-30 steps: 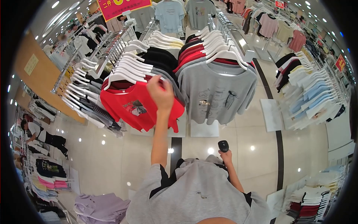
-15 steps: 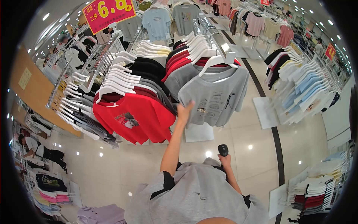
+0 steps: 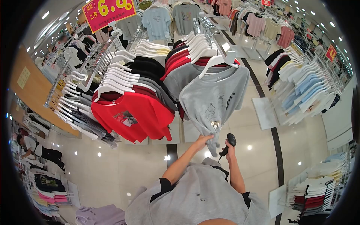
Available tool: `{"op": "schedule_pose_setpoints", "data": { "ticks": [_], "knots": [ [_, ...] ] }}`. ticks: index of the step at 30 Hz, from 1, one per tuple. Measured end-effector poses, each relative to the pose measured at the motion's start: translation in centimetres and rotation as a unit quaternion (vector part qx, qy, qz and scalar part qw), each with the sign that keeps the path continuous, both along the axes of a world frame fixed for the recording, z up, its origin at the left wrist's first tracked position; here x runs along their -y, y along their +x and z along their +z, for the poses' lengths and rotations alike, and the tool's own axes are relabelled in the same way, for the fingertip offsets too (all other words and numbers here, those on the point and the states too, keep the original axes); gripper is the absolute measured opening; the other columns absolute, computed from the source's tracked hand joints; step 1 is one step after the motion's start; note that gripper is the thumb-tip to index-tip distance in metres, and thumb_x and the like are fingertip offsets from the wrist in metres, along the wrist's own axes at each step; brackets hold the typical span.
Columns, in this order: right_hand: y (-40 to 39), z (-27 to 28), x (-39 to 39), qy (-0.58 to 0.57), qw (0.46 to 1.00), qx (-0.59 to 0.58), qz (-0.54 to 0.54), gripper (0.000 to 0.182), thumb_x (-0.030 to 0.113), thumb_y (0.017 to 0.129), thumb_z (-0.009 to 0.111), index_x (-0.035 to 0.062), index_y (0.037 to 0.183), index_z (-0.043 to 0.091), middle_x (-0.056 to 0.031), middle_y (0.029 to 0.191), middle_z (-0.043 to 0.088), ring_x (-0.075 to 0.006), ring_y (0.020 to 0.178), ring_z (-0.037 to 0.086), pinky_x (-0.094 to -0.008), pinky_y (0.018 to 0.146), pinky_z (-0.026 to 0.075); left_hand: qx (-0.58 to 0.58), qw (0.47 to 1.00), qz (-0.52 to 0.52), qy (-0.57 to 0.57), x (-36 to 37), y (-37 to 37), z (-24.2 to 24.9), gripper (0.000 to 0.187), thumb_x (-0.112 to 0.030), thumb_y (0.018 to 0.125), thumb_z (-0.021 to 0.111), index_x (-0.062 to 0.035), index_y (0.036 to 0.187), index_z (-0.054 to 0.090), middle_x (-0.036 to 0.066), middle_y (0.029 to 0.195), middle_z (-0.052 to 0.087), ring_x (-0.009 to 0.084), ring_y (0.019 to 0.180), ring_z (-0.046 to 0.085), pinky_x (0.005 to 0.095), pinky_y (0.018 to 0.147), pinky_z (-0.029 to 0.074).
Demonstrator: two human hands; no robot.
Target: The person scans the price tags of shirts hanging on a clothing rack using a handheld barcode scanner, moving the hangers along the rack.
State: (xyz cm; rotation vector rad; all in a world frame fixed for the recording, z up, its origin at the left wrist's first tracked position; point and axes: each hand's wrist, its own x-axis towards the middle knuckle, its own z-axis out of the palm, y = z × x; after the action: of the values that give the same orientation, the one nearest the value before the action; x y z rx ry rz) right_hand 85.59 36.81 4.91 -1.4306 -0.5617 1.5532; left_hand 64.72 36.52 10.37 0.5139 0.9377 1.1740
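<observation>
A grey printed T-shirt (image 3: pixel 202 93) hangs from a white hanger (image 3: pixel 217 62) at the front end of a metal rail. My left hand (image 3: pixel 204 141) is closed on its lower hem, which bunches and stretches down toward my body. Just right of the gathered cloth, my right hand (image 3: pixel 230 150) grips a black handheld barcode scanner (image 3: pixel 231 140), apart from the shirt. To the left of the grey shirt hangs a red T-shirt (image 3: pixel 150 108) with a printed picture, at the front of another row.
Several shirts on white hangers fill the rails behind. A sale sign (image 3: pixel 108 13) stands at upper left. Another rack (image 3: pixel 303 86) is on the right, above a white base panel (image 3: pixel 264 112). A person (image 3: pixel 41 150) bends at a rack far left. Tiled floor (image 3: pixel 247 165) lies below.
My left hand has moved from the shirt's left side down to its hem, drawing the cloth toward me. My right hand has raised the scanner closer to the shirt.
</observation>
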Motion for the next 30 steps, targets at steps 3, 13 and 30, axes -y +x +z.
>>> {"op": "schedule_pose_setpoints", "data": {
  "ticks": [3, 13, 30],
  "knots": [
    [0.7, -5.6, -2.8, -0.010, 0.994, -0.109, -0.021, 0.027, 0.020, 0.081, 0.066, 0.0103, 0.105, 0.059, -0.0017, 0.090, 0.056, -0.0174, 0.085, 0.055, -0.0365, 0.076, 0.048, 0.133, 0.986, -0.101, 0.007, 1.3, 0.7, 1.1, 0.054, -0.015, 0.083, 0.067, -0.0035, 0.130, 0.044, 0.010, 0.122, 0.057, 0.0235, 0.112, 0.055, 0.0424, 0.096, 0.045],
    [-6.6, -2.5, -2.2, 0.010, 0.914, -0.381, 0.137, 0.050, 0.037, 0.094, 0.035, 0.0035, 0.129, 0.046, -0.0135, 0.130, 0.052, -0.0298, 0.119, 0.050, -0.0474, 0.102, 0.040, 0.335, 0.936, -0.108, -0.002, 8.7, -0.1, 9.9, 0.057, -0.034, 0.076, 0.074, -0.0026, 0.119, 0.054, 0.008, 0.107, 0.063, 0.0209, 0.097, 0.062, 0.0332, 0.086, 0.049],
    [-14.5, -3.6, -2.0, -0.009, 0.885, -0.433, 0.172, 0.050, 0.034, 0.092, 0.039, 0.0082, 0.135, 0.041, -0.0129, 0.134, 0.049, -0.0308, 0.119, 0.050, -0.0520, 0.101, 0.038, 0.106, 0.962, 0.164, 0.188, 10.1, -4.7, 13.9, 0.058, -0.041, 0.091, 0.049, -0.0054, 0.136, 0.041, 0.013, 0.135, 0.047, 0.0294, 0.120, 0.049, 0.0444, 0.104, 0.038]
  ]
}}
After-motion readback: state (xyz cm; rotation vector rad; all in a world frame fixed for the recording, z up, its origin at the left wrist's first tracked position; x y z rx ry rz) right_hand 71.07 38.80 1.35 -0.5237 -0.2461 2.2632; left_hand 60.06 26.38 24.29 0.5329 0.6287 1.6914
